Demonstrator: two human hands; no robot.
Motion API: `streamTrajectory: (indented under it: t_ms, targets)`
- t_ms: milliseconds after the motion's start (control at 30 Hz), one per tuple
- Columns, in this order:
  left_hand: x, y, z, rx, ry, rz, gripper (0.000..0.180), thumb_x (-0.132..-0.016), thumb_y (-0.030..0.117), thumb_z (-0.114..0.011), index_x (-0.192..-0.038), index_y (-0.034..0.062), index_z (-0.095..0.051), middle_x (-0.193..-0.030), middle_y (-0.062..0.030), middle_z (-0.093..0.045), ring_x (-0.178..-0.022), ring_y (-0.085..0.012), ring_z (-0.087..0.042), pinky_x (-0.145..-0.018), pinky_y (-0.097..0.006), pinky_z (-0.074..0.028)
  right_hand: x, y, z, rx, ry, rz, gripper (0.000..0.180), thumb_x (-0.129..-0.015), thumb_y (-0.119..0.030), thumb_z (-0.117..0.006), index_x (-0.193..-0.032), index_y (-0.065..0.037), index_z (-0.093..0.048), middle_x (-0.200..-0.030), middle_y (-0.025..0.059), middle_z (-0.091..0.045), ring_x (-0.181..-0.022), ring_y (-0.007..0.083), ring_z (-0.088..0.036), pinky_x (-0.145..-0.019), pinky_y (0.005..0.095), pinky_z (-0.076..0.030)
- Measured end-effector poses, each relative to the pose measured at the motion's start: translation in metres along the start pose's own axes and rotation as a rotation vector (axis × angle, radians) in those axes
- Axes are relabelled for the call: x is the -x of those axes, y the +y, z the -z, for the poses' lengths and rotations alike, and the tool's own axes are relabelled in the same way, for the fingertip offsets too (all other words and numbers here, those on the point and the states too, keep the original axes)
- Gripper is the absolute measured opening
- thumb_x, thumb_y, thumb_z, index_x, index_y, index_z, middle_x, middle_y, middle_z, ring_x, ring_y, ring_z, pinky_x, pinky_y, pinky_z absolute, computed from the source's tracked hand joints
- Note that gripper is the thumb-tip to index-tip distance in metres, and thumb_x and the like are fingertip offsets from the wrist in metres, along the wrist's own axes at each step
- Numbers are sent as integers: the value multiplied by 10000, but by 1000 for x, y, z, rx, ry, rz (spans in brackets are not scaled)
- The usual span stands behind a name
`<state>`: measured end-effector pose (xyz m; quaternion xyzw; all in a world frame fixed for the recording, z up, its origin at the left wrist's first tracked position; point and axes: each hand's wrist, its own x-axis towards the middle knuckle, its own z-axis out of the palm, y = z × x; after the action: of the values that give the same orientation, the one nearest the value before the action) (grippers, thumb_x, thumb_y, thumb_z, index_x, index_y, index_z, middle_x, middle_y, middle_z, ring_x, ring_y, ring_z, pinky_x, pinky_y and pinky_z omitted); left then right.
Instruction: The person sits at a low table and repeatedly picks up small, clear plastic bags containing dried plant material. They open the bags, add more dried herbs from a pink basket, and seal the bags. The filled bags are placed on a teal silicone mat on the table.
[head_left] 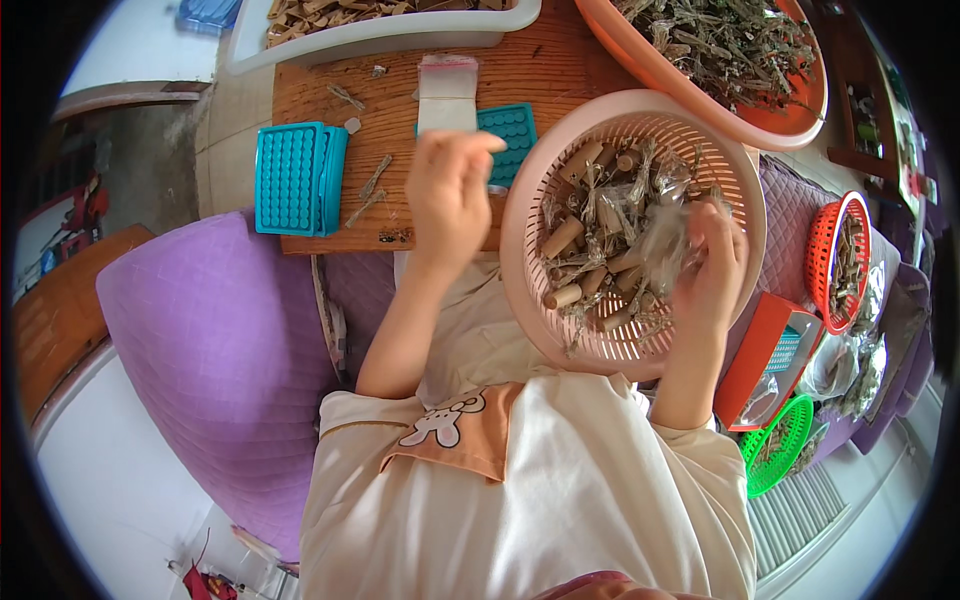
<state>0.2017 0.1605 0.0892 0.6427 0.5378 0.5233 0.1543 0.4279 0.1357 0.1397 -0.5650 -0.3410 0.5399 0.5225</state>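
Wooden surface (540,70) carries a pink perforated basket (520,230) of small paper-wrapped rolls (562,238), where the right hand (712,265) has its grip clenched on a crinkly clear wrapper (668,240), while the left hand (447,195) hovers half-curled, grasping nothing visible, beside teal moulded trays (297,178).

The right hand (712,262) is motion-blurred; its grasp inside the pink basket (520,215) is unclear.

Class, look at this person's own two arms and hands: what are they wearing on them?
Both forearms are bare, as are the left hand and right hand: no gloves, rings or watch visible. Short cream sleeves end near the elbows. The cream shirt carries an orange patch with a white cartoon mouse.
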Motion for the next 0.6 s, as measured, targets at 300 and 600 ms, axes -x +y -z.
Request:
streamTrajectory:
  t_ms: [300,600]
  targets:
    - [-37,-74,8,-258,-56,616,328,-745,325,-621,-705,2,-582,-615,-80,-571,-575,-170,-552,-546,-277,-426,12,-16,3,887,263,569,151,-753,-23,-590,-902,-39,-608,-591,18,-482,-480,49,-402,-445,192,-332]
    - [-45,-117,-6,-222,-136,681,327,-640,253,-675,-848,3,-635,-783,-125,-643,-713,-230,-624,-671,-313,-478,18,25,-42,1395,-553,692,184,-671,-83,-527,-849,-50,-559,-923,81,-477,-890,233,-455,-798,360,-371]
